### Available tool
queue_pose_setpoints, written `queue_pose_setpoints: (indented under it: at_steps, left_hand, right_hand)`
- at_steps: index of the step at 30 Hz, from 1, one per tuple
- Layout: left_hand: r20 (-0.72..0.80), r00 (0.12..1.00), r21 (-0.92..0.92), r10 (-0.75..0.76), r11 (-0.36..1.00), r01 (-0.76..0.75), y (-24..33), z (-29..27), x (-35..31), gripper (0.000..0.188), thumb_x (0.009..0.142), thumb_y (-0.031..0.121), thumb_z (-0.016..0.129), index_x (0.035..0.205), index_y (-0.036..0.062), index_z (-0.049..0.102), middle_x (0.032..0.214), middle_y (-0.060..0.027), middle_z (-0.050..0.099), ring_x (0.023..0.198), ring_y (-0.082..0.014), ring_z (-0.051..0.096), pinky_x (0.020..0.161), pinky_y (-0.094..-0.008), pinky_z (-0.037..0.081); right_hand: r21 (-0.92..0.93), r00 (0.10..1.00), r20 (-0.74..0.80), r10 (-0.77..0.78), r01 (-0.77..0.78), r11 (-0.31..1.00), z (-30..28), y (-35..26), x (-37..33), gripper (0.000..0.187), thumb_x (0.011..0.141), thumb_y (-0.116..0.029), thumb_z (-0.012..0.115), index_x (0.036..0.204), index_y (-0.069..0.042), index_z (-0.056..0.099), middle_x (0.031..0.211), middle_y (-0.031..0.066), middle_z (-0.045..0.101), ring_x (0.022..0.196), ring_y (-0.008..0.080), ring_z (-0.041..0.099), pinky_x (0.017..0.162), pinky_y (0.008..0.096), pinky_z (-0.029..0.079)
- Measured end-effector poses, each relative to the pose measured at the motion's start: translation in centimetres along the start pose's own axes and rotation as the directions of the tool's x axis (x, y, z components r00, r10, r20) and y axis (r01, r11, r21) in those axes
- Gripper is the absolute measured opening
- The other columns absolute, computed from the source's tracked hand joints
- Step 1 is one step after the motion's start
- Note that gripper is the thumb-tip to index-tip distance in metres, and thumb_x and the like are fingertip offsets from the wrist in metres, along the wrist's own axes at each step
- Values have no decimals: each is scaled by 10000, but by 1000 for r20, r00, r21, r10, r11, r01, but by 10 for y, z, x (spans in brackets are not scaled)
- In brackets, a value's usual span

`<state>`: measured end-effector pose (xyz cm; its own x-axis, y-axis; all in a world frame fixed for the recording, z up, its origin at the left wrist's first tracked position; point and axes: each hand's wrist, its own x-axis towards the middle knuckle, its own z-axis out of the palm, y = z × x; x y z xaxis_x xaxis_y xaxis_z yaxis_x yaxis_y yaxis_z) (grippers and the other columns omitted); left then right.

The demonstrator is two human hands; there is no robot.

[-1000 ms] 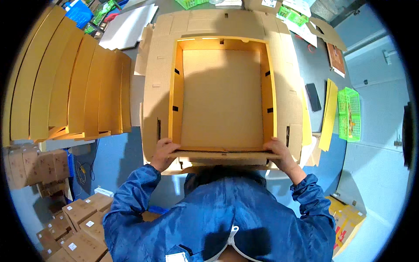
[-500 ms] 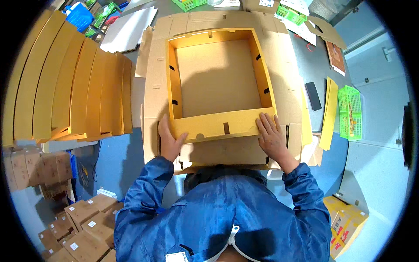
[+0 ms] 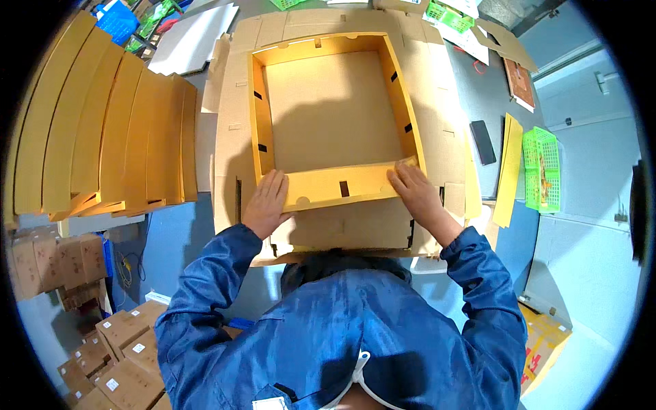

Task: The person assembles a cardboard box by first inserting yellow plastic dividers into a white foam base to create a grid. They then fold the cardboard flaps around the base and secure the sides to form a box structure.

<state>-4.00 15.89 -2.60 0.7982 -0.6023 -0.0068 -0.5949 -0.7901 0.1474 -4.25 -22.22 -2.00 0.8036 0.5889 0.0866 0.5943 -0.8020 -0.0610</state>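
A shallow open-topped yellow cardboard box (image 3: 345,183) lies slightly turned on a flattened brown cardboard sheet (image 3: 437,102). Small dark slots show in its side walls and one in its near wall. My left hand (image 3: 268,205) rests on the near left corner, fingers stretched over the wall and thumb low on its front. At the near right corner, my right hand (image 3: 418,195) lays its outstretched fingers flat on the wall's upper edge. Neither hand visibly closes around the box.
Upright yellow cardboard trays (image 3: 109,130) stand in a row at left. On the right are a dark phone (image 3: 483,142), yellow strips (image 3: 507,171) and a green basket (image 3: 542,171). Brown cartons (image 3: 130,383) are piled at lower left; a taped carton (image 3: 547,342) sits at lower right.
My left hand has shifted from beside the near left corner onto the near wall, its fingers now closer together. My right hand stays at the right corner. The whole view has shifted slightly.
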Motion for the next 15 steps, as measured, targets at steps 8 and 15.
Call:
queue_pose_setpoints:
  at_steps: [8, 15]
  left_hand:
    - [397, 915, 118, 72, 985, -128, 0, -8, 21, 321, 758, 363, 671, 865, 63, 630, 909, -107, 558, 913, -259, 534, 761, -367, 411]
    - [583, 812, -45, -17, 998, 53, -18, 27, 27, 149, 741, 98, 571, 810, 31, 685, 835, -174, 660, 815, -343, 637, 716, -439, 503]
  right_hand:
    - [-89, 987, 140, -79, 92, 992, 15, 12, 15, 92, 778, -110, 548, 858, -77, 581, 781, 111, 590, 783, 257, 574, 726, 387, 422]
    - [-35, 892, 449, -47, 70, 997, 20, 13, 34, 80, 740, -112, 575, 774, -83, 641, 706, 119, 645, 669, 273, 636, 666, 378, 461]
